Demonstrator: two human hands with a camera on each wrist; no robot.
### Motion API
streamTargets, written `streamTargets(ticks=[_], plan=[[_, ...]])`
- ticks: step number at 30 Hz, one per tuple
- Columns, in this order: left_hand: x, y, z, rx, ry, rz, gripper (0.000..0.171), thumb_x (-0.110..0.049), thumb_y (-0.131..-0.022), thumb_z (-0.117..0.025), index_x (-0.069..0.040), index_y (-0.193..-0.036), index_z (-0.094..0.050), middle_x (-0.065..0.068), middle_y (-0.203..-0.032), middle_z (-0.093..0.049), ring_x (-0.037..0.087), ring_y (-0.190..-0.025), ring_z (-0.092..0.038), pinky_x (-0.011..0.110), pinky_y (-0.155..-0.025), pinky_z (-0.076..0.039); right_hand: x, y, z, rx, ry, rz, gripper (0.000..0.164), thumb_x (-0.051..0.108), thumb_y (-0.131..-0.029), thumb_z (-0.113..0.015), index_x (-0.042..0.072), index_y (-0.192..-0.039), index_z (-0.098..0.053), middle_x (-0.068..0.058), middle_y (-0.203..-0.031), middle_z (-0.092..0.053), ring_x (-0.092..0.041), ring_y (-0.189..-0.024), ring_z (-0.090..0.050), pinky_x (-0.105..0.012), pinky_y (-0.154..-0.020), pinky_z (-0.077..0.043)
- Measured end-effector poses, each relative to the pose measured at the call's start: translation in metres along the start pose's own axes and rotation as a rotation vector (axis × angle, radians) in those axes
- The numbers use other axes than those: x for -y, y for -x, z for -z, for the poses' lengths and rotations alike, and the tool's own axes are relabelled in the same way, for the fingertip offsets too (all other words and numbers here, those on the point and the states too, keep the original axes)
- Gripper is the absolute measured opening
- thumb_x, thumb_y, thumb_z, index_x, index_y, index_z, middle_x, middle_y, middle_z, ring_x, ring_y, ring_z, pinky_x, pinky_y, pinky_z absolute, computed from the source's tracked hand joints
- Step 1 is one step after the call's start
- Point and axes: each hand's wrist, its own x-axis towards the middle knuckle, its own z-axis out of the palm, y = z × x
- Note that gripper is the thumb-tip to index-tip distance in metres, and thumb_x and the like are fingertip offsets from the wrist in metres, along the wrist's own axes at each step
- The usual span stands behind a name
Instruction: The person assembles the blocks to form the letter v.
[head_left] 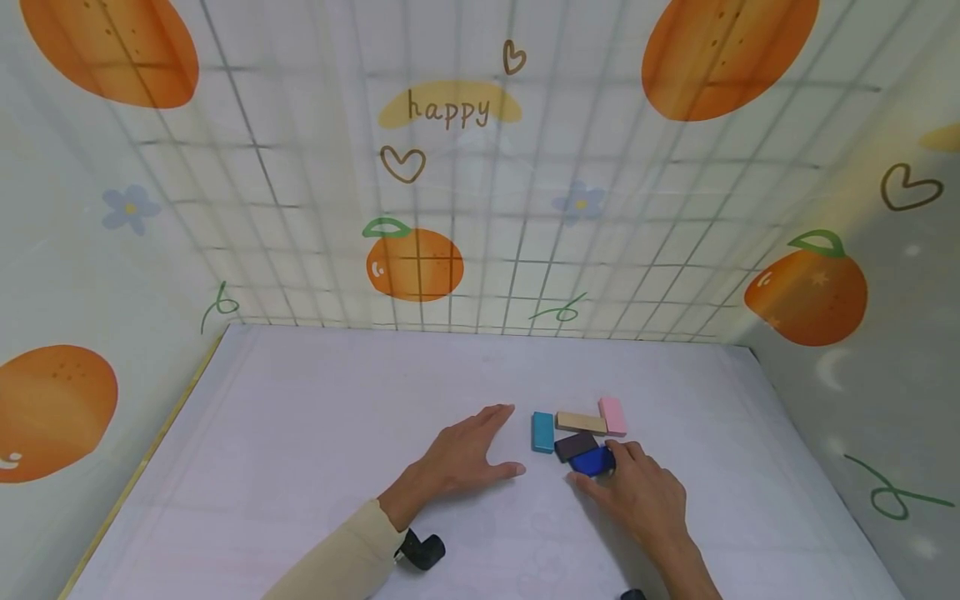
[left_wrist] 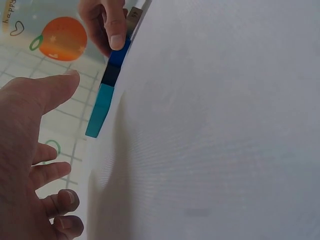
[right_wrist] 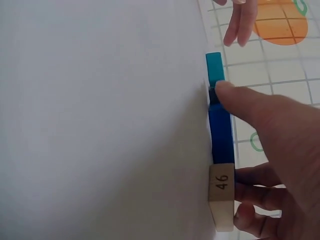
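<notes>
In the head view my right hand holds a dark blue block between thumb and fingers. This block touches a black block. A block printed 46 shows close to the right fingers in the right wrist view; the hand seems to hide it from the head view. My left hand hovers left of the blocks, fingers extended and thumb apart, holding nothing. Nearest to it stands a teal block. Behind the black block lies a tan block, touching a pink block.
The white tabletop carries the blocks right of its middle. A curtain with oranges and a grid rises along the back and sides. Black wrist devices sit under the forearms.
</notes>
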Motion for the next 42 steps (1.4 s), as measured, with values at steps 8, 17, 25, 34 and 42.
streamTargets(ticks=[8,17,25,34,42], plan=[[-0.0005,-0.0009,-0.0009,-0.001,0.006,-0.001,0.089,-0.066,-0.091,-0.06,-0.025,-0.162,-0.025,-0.004,-0.164,-0.03,0.019,-0.146,-0.037,0.049,-0.11,-0.041,-0.0007,0.0013,0.0001,-0.039,-0.008,0.026,0.101,0.077,-0.072,-0.072,-0.001,-0.134,-0.059,-0.028,-0.121,-0.06,-0.042,-0.099,-0.065,-0.055,-0.08,-0.056],[-0.0013,-0.0015,-0.0018,0.004,0.02,0.013,0.089,-0.065,-0.091,-0.061,-0.026,-0.162,-0.025,-0.004,-0.164,-0.03,0.019,-0.146,-0.037,0.049,-0.11,-0.04,-0.0011,0.0024,0.0003,-0.057,-0.009,0.043,0.099,0.075,-0.072,-0.073,-0.002,-0.133,-0.061,-0.028,-0.12,-0.062,-0.042,-0.099,-0.065,-0.055,-0.08,-0.056],[-0.0007,-0.0029,-0.0035,0.0,0.021,0.019,0.088,-0.065,-0.091,-0.061,-0.026,-0.162,-0.025,-0.004,-0.164,-0.03,0.019,-0.146,-0.037,0.049,-0.111,-0.04,0.0002,0.0025,0.0011,-0.064,0.002,0.032,0.097,0.072,-0.072,-0.076,-0.002,-0.133,-0.061,-0.026,-0.116,-0.063,-0.038,-0.096,-0.066,-0.052,-0.079,-0.057],[-0.0015,-0.0068,-0.0063,-0.012,0.009,0.037,0.087,-0.064,-0.091,-0.061,-0.026,-0.162,-0.026,-0.003,-0.164,-0.032,0.019,-0.146,-0.037,0.05,-0.11,-0.041,0.0001,0.0026,0.0011,-0.064,-0.01,0.03,0.097,0.07,-0.071,-0.078,-0.002,-0.133,-0.062,-0.026,-0.114,-0.063,-0.037,-0.093,-0.066,-0.052,-0.079,-0.057],[-0.0019,-0.0091,-0.0064,-0.02,0.012,0.012,0.086,-0.063,-0.092,-0.06,-0.025,-0.161,-0.027,-0.002,-0.163,-0.033,0.019,-0.146,-0.037,0.048,-0.11,-0.041,0.001,0.0013,-0.0001,-0.043,-0.007,0.011,0.097,0.067,-0.07,-0.081,-0.003,-0.134,-0.06,-0.028,-0.117,-0.062,-0.04,-0.097,-0.065,-0.055,-0.082,-0.056]])
